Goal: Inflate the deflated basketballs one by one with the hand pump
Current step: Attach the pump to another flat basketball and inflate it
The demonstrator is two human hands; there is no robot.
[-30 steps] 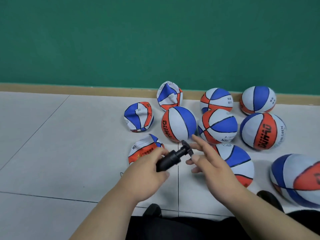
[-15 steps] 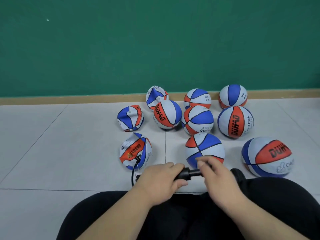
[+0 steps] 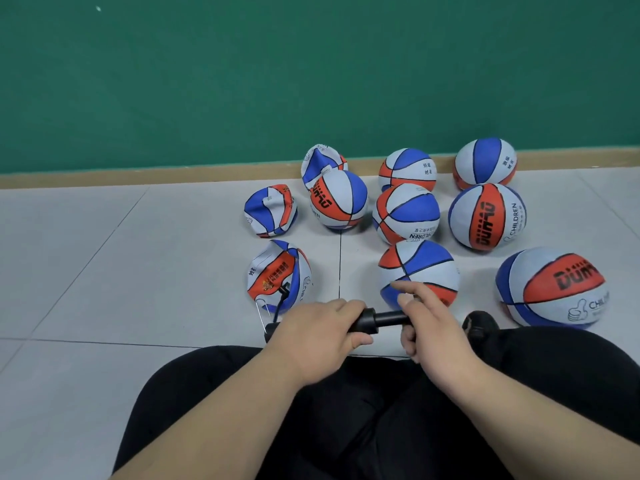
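Fingers point(image 3: 343, 306) of left hand point(image 3: 320, 337) are curled over the barrel of the hand pump point(image 3: 379, 320), thumb beneath: full wrap grip. Right hand point(image 3: 434, 329) covers the rod end; lower fingers curled round it, index finger point(image 3: 403, 285) straight, clear of the pump. Pump lies approx. horiz. between both hands, just above the lap. Hose point(image 3: 277, 306) runs from pump's L end into the deflated basketball point(image 3: 277, 271), which sits on the floor point(image 3: 138, 271) just beyond the left hand. Inflated ball point(image 3: 420, 268) sits just beyond the R index finger.
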